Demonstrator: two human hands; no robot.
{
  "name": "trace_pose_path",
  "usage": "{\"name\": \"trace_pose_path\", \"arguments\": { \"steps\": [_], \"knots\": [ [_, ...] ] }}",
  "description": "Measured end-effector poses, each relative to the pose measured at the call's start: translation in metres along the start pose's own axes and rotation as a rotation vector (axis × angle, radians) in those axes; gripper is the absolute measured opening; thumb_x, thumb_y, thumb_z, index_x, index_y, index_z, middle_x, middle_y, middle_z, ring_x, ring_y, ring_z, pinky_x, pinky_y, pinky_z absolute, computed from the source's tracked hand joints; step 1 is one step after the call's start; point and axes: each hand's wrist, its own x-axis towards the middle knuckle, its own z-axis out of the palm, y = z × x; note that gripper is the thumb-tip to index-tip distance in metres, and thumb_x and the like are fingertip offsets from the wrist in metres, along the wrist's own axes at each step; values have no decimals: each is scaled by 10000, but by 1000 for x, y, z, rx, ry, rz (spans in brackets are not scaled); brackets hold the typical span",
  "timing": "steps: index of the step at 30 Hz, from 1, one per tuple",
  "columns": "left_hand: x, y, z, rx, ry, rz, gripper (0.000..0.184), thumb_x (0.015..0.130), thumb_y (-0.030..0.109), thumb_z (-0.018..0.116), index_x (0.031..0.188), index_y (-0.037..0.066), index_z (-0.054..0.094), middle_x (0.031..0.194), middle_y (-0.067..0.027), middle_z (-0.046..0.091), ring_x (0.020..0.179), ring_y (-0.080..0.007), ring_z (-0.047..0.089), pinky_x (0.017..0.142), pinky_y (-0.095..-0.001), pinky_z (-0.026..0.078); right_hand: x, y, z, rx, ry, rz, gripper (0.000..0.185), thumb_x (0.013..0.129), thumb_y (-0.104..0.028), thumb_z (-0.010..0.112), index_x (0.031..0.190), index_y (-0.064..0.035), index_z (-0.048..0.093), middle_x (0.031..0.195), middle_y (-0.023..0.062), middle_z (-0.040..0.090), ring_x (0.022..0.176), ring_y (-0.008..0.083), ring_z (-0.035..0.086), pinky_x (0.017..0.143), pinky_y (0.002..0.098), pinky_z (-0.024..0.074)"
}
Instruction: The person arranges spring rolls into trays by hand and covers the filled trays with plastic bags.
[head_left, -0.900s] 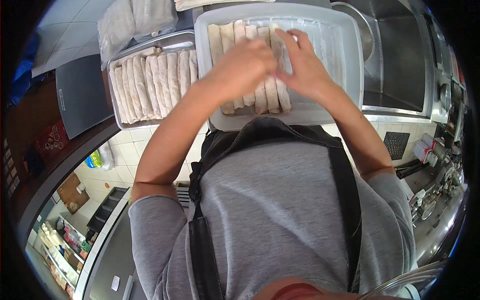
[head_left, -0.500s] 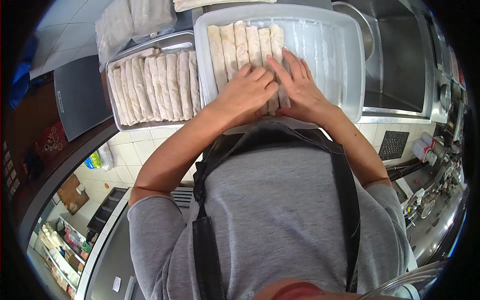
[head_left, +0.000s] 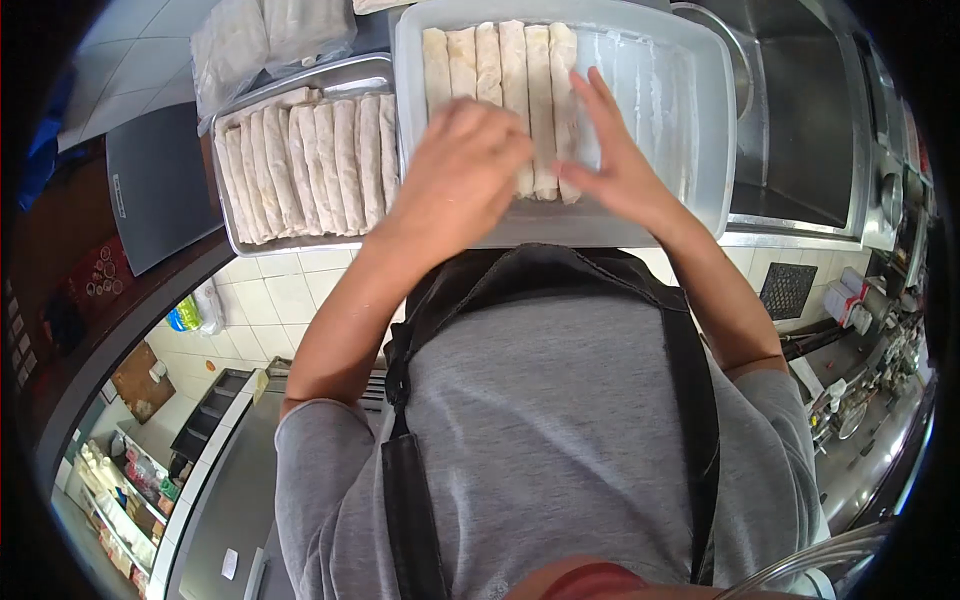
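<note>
Several pale rolls (head_left: 541, 90) lie side by side in the left half of a translucent plastic tub (head_left: 712, 150). Over the lower left rolls is my left hand (head_left: 468, 165), its fingers curled and blurred; whether anything is between them is hidden. My right hand (head_left: 615, 165) is spread at the right side of the rightmost roll, thumb and fingers apart, holding nothing. More rolls (head_left: 322, 165) fill a metal tray (head_left: 228, 222) to the left of the tub, packed in a row with one lying across the top.
Plastic bags (head_left: 230, 50) lie behind the metal tray. A steel sink (head_left: 805, 130) and a round metal bowl (head_left: 742, 75) are right of the tub. At the left is a dark grey flat panel (head_left: 160, 190).
My left hand has lifted and shifted slightly left from the rolls' lower ends. My right hand has moved up and right, fingers spreading. The tub appears slightly higher in view.
</note>
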Motion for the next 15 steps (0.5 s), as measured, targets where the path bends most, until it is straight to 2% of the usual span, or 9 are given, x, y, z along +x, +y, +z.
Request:
{"name": "trace_pose_path", "arguments": {
  "steps": [2,3,6,10,15],
  "knots": [
    [-9,-10,-18,-16,188,-92,258,757,10,725,992,98,666,1118,-67,624,1113,-291,539,990,-429,399,16,13,1,204,94,142,859,883,-299,709,1541,-10,238,1601,301,113,1484,438,174,1210,450,205],
    [-15,-17,-19,2,302,-141,190,766,-2,702,923,103,673,1074,-45,631,1069,-287,545,938,-431,411,26,15,3,144,139,105,842,900,-324,688,1535,4,242,1600,302,117,1485,441,166,1210,456,197],
    [-34,-27,-24,17,417,-224,181,780,-5,697,929,94,672,1047,-46,643,1043,-291,557,917,-424,419,54,19,17,-33,263,4,807,941,-379,630,1519,39,252,1594,308,133,1484,453,148,1210,483,169],
    [-61,-30,-25,116,443,-246,185,788,-13,694,940,92,679,1047,-48,655,1040,-288,573,916,-401,424,68,40,47,-221,351,-151,762,973,-404,573,1505,53,277,1582,317,161,1475,475,148,1201,541,134],
    [-122,-46,-53,212,529,-452,183,803,-22,682,951,85,687,1039,-53,667,1023,-280,589,912,-394,429,74,53,49,-466,325,-247,701,999,-437,523,1486,34,344,1582,319,148,1471,489,136,1192,578,107]
  ]
}}
